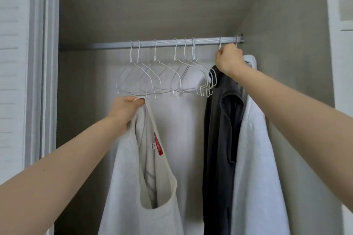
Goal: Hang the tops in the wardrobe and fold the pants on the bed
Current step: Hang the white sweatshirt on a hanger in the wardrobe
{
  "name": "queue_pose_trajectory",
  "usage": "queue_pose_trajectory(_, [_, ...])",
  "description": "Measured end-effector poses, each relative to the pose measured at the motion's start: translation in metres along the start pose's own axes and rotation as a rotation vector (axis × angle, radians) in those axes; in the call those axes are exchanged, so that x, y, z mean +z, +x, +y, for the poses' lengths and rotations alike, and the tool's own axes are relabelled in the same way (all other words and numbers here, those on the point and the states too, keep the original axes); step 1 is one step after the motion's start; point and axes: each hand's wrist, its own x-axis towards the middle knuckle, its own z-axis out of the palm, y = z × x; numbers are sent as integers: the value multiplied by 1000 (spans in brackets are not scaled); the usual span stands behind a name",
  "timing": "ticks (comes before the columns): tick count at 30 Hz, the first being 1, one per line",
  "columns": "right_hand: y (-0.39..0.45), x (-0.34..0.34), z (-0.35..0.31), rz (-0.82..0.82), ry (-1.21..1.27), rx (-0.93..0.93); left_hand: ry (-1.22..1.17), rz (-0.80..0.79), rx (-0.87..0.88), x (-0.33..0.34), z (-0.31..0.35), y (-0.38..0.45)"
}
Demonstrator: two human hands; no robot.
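My left hand (125,109) grips the neckline of a cream top (152,187) with a red label, holding it up below the empty hangers. My right hand (229,59) is raised to the grey wardrobe rail (162,43) and grips the hook of the hanger carrying a dark grey top (219,139). A white top (256,158) hangs on the rightmost hanger, right beside the dark one. Several empty white wire hangers (164,76) hang bunched along the middle of the rail.
The wardrobe's grey back wall (152,5) and right side wall (282,25) enclose the rail. A sliding door frame (44,63) stands at the left, with a white slatted panel (11,63) beyond it. The rail's left stretch holds nothing.
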Motion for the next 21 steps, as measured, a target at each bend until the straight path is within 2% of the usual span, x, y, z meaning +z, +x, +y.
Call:
queue_pose_trajectory(4, [33,20,-3,-212,-44,108,23,-17,37,-3,-5,10])
queue_pose_trajectory(7, [51,36,4,-393,79,211,60,-19,54,-4,-11,15])
queue_pose_trajectory(10, [61,47,9,-447,147,305,108,-21,59,-5,-17,17])
queue_pose_trajectory(13, [62,52,12,-444,229,378,127,-26,62,-7,-21,18])
queue_pose_trajectory(19, [65,51,14,-257,589,573,202,-37,108,-5,-20,11])
queue_pose_trajectory(20, [67,49,15,-208,615,559,218,-45,120,-5,-19,10])
queue_pose_trajectory(21, [67,48,13,-196,732,588,240,-55,132,-5,-17,8])
